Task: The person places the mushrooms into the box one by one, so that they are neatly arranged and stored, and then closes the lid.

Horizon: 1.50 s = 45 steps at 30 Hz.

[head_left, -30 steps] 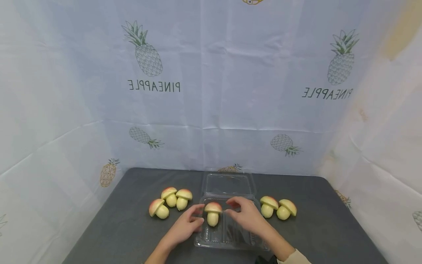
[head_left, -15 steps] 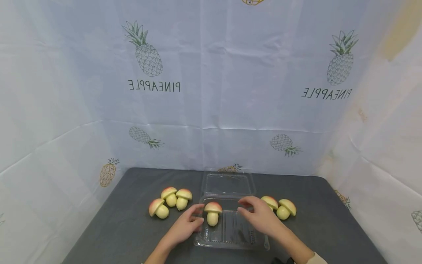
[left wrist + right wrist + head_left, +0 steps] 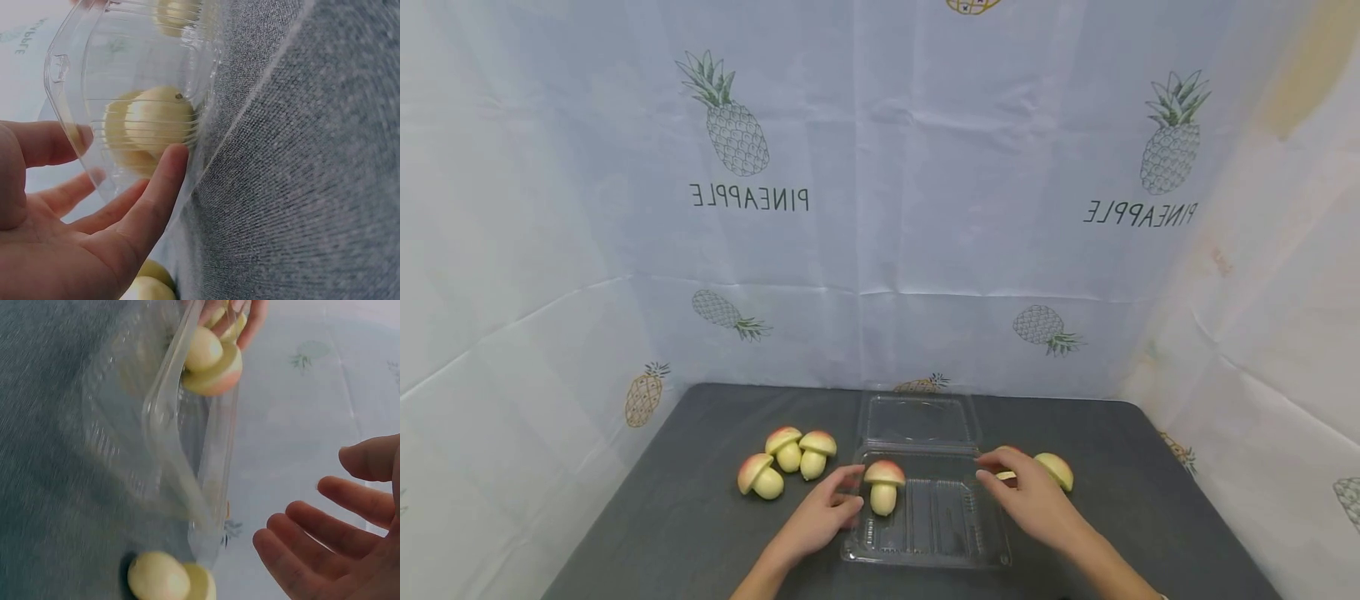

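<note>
A clear plastic clamshell container (image 3: 925,554) lies with its lid (image 3: 917,417) folded back. In its left part is a toy mushroom (image 3: 883,492) with a red-yellow cap and pale stem. My left hand (image 3: 816,517) is at the container's left side; in the left wrist view its spread fingers (image 3: 165,181) touch the clear wall. My right hand (image 3: 1033,504), fingers apart and holding nothing, is just past the container's right edge. It partly covers a second toy mushroom (image 3: 1007,476); another toy mushroom (image 3: 1056,471) lies farther right, also partly hidden.
Three more toy mushrooms (image 3: 812,454) are grouped on the dark grey table (image 3: 685,517), left of the container. A white cloth with pineapple prints (image 3: 925,250) hangs behind the table and along both sides.
My right hand has moved right, from over the container to the mushrooms beside it. My left hand and the mushroom in the container have stayed in place.
</note>
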{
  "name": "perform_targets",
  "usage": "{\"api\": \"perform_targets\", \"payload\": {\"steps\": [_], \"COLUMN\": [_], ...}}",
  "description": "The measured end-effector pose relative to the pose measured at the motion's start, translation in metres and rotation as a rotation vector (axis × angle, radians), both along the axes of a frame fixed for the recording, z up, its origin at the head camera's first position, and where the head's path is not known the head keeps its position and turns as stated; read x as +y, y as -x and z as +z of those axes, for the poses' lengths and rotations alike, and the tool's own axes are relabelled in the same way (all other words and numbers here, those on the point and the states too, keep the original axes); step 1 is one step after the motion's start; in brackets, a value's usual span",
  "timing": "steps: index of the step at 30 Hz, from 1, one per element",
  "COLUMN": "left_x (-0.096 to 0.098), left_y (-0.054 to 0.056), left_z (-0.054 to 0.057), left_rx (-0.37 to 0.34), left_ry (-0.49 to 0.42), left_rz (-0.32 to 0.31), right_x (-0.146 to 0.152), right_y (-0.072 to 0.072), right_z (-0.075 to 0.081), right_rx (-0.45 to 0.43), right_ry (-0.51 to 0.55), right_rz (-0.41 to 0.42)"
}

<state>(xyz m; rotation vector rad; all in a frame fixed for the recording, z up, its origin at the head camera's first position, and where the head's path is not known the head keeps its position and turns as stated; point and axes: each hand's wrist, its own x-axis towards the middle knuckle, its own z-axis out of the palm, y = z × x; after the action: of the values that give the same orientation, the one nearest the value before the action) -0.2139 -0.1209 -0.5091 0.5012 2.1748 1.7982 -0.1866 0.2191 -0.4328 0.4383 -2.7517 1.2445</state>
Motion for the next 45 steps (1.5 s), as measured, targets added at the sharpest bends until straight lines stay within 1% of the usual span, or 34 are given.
{"api": "perform_targets", "payload": {"steps": [5, 12, 15, 20, 27, 33, 36, 41, 45], "left_x": [0.001, 0.001, 0.001, 0.000, 0.001, 0.001, 0.001, 0.001, 0.002], "left_y": [0.000, 0.001, 0.001, 0.000, 0.000, 0.000, 0.000, 0.001, 0.001], "left_z": [0.000, -0.001, 0.000, 0.000, 0.000, -0.001, -0.001, -0.001, -0.002], "left_rx": [0.005, 0.002, -0.003, -0.004, -0.001, 0.004, 0.001, 0.000, 0.005], "left_ry": [0.010, 0.017, 0.007, 0.001, 0.001, -0.003, -0.004, -0.004, -0.003], "left_rz": [0.000, 0.000, 0.003, 0.006, 0.006, 0.006, 0.009, 0.006, 0.009], "right_x": [0.016, 0.036, 0.042, 0.049, 0.059, 0.066, 0.070, 0.080, 0.086], "right_y": [-0.003, -0.008, -0.010, -0.013, -0.015, -0.012, -0.009, -0.002, 0.004], "right_z": [-0.002, -0.003, -0.001, 0.003, 0.001, -0.003, -0.006, -0.014, -0.020], "right_rx": [0.025, 0.099, 0.126, 0.133, 0.145, 0.186, 0.193, 0.174, 0.149], "right_ry": [-0.025, -0.113, -0.155, -0.204, -0.264, -0.311, -0.323, -0.318, -0.318], "right_rz": [-0.062, -0.140, -0.163, -0.185, -0.216, -0.245, -0.252, -0.260, -0.251]}}
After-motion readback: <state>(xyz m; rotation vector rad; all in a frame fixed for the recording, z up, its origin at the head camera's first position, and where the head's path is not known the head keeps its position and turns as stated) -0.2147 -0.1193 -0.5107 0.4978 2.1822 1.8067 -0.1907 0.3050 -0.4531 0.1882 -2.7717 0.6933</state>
